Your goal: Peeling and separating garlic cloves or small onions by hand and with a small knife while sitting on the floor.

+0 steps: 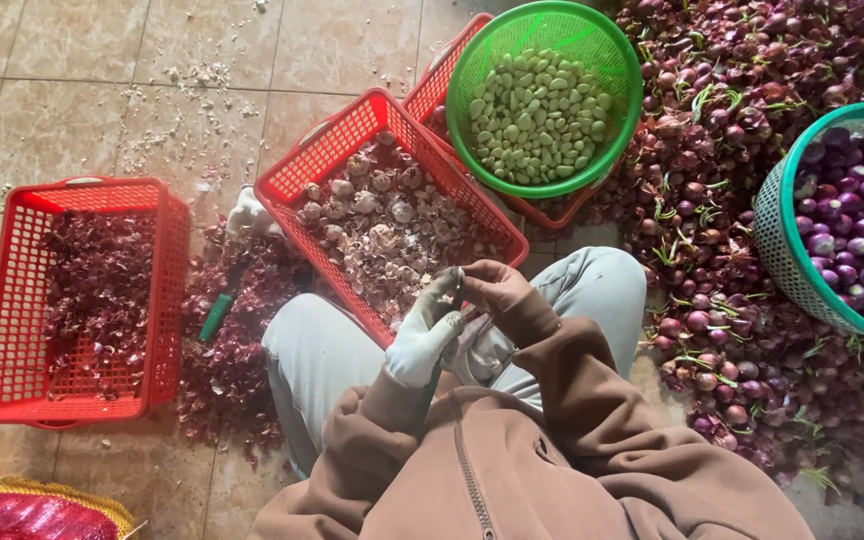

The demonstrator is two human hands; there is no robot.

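My left hand [424, 338] wears a white glove, and my right hand [497, 290] is bare. They meet above my grey-trousered knees, fingers curled round a small pale garlic clove [457, 284] that is mostly hidden between them. Just beyond the hands stands a red basket [324, 150] of garlic bulbs and papery skins. A round green basket [620, 60] of peeled pale-green cloves rests on a second red basket [432, 85] behind it.
A red basket [167, 290] of purple skins stands at the left, with more skins and a green-handled tool [216, 316] on the tiles. A heap of red shallots [722, 260] fills the right, around a teal basket [774, 230] of peeled ones. A mesh sack [22, 512] lies bottom left.
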